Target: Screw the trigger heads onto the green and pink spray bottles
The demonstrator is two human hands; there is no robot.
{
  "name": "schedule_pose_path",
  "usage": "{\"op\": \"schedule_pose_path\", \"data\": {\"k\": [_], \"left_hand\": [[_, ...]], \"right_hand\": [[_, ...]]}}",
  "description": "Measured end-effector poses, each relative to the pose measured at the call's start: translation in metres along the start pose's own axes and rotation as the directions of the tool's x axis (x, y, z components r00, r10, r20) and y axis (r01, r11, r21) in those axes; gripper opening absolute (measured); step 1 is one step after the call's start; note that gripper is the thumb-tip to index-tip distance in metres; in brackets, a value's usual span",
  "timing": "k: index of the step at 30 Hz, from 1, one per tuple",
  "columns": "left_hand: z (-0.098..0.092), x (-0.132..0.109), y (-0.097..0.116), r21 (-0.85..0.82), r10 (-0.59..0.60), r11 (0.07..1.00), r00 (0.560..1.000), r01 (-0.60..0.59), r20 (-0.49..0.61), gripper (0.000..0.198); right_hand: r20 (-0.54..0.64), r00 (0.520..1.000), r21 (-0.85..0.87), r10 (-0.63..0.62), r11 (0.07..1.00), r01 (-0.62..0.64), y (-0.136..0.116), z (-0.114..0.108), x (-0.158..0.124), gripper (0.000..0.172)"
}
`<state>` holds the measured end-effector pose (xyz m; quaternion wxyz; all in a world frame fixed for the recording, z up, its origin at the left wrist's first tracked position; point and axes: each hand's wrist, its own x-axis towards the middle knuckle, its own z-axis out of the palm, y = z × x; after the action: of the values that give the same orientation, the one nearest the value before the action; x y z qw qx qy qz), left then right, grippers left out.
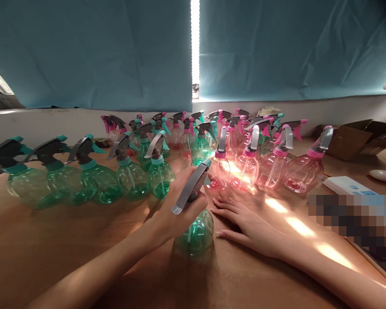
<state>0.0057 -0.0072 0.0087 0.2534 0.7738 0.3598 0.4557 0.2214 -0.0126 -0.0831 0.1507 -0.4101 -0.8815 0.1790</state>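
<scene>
My left hand [176, 206] is closed round the neck and grey trigger head of a green spray bottle [195, 234] that stands on the brown table [51, 240] in front of me. My right hand [244, 221] lies flat on the table just right of that bottle, fingers stretched out, holding nothing. A row of green spray bottles [98, 182] stands to the left. Pink spray bottles [270, 169] stand to the right behind my right hand.
More green and pink bottles [193, 128] crowd the back of the table under blue curtains [90, 51]. A cardboard box [357, 141] sits at the far right, with a white flat device [347, 185] and a white mouse-like object [384, 175] near it.
</scene>
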Motion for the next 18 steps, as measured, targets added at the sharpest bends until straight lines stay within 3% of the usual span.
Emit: {"op": "schedule_pose_path", "data": {"k": [8,18], "left_hand": [[-0.0008,-0.0004,-0.0062,-0.063,-0.028,0.998,0.999,0.029,0.021,0.012],[-0.0052,0.003,-0.0039,-0.015,-0.048,0.999,0.996,0.05,0.073,0.009]], "right_hand": [[-0.017,1.0,0.025,-0.002,1.0,0.003,0.0007,0.0011,-0.0009,0.064],[-0.035,0.999,0.033,-0.014,0.999,0.015,0.0033,0.0034,-0.0011,0.064]]}}
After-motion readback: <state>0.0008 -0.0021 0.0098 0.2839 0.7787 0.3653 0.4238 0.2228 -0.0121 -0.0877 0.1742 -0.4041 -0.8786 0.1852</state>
